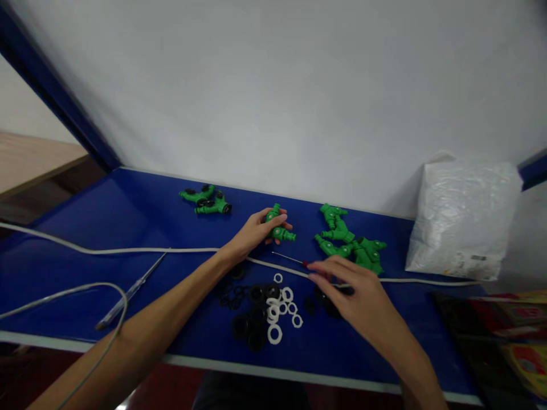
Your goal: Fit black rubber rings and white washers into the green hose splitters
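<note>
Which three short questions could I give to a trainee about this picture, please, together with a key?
1. True or false: the right hand holds a white ring.
2. What colour is the fitting in the left hand? A) white B) green C) black
3. Fill the gap: the white package is toward the ____ side of the picture.

Key: 1. False, it holds a slim tool. 2. B, the fitting is green. 3. right.

Blue bench [132, 216] right up against a plain greyish-white wall [273, 102], blue frame bar [55, 97] on the left, some light wood tabletop [34, 159] past that, dark reddish floor [158, 381] underneath.
</note>
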`<state>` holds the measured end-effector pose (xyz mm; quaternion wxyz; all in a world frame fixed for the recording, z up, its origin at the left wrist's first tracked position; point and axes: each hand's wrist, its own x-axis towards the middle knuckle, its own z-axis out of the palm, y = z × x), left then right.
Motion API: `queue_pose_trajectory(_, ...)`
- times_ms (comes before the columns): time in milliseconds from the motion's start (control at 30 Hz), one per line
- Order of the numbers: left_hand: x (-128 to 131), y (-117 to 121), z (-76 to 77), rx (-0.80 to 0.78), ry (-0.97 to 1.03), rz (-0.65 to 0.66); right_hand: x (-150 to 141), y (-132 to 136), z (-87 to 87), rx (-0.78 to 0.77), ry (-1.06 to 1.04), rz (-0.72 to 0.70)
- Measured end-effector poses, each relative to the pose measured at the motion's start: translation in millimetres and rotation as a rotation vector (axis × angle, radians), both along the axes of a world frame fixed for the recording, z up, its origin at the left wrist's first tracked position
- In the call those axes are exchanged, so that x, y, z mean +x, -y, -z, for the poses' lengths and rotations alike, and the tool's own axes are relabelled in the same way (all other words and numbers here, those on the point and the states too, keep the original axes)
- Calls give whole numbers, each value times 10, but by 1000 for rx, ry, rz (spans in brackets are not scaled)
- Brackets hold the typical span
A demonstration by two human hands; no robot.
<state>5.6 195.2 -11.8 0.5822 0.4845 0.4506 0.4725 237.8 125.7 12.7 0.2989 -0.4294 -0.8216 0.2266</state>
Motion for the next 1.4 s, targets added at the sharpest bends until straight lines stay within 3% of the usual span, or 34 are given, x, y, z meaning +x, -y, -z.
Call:
queue_pose_trajectory(167,15,-11,12,-29,63,-19,191,400,169,154,271,-128)
queue_pose_trajectory(367,22,-2,24,-75,104,-12,115,370,228,286,365,-204)
queue_pose_trajectory(500,-11,-8,24,-59,135,30,11,235,20,160,140,-167)
queue_pose_trajectory(633,-19,6,-10,-71,182,82,-173,-205,-227,5,-187,-49)
queue_pose_trajectory(700,-17,11,-14,-82,208,92,-274,-466,-264,-151,-406,-8)
queue_pose_trajectory(800,-19,9,2,-96,237,91,-385,-721,-182,-336,-587,16)
queue_pose_trajectory(967,-19,10,-5,-95,289,83,-429,-716,16,-509,-779,31)
queue_pose_trajectory(1100,-5,15,-21,-95,316,86,-418,-660,7,-597,-838,3)
queue_pose_trajectory(1400,-29,0,-12,-96,375,130,-379,-687,-16,-582,-871,25)
